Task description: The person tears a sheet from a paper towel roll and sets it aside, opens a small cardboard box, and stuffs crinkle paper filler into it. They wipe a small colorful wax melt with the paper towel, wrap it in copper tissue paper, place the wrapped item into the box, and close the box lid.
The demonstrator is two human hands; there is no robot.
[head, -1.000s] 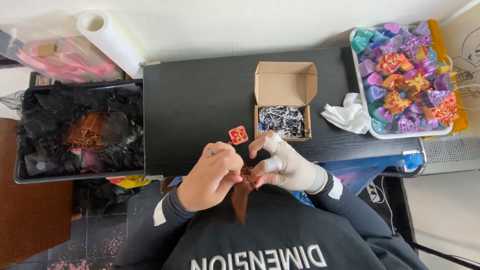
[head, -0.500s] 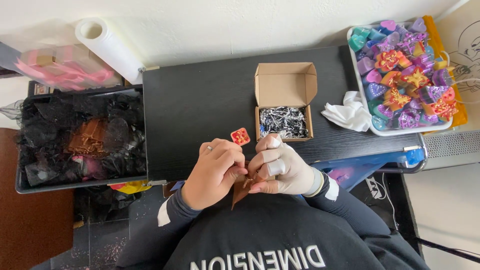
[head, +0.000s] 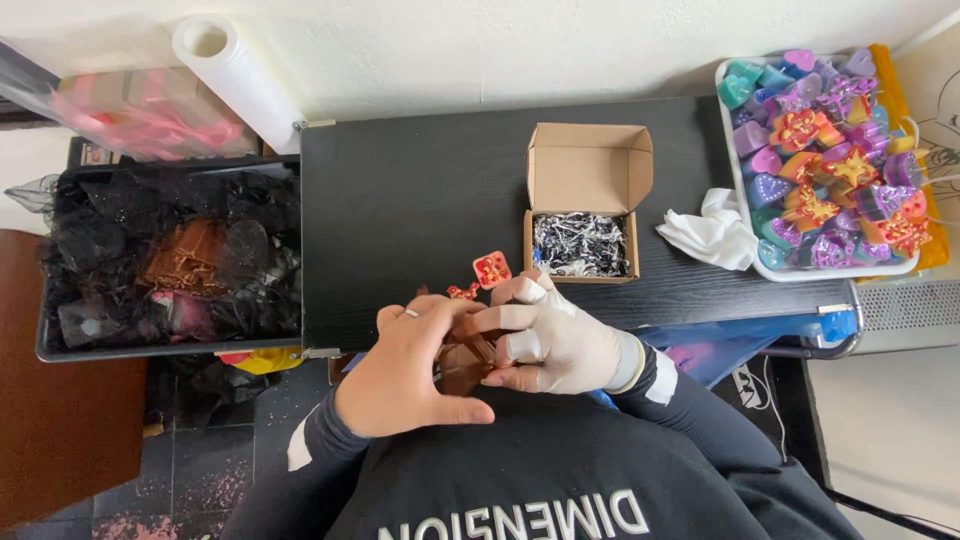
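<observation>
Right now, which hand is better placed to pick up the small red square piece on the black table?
Probably the right hand: its gloved fingertips lie beside the small red square piece, nearer than the left hand.

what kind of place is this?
Probably a home craft-packing desk: a white tray of colourful heart-shaped pieces, an open cardboard box of shredded paper, and a black bin of dark mesh bags.

small brown cardboard box (head: 588, 195) mid-desk, flaps open, far flap standing up, filled with black-and-white shredded paper (head: 582, 245). clear plastic bag (head: 130, 105) with pink contents at far left, against the wall, beside a white paper roll (head: 235, 75). white rectangular tray (head: 745, 215) at right edge of desk, packed with small multicolour heart-shaped pieces. no labels, signs or screens that i can make out.
</observation>
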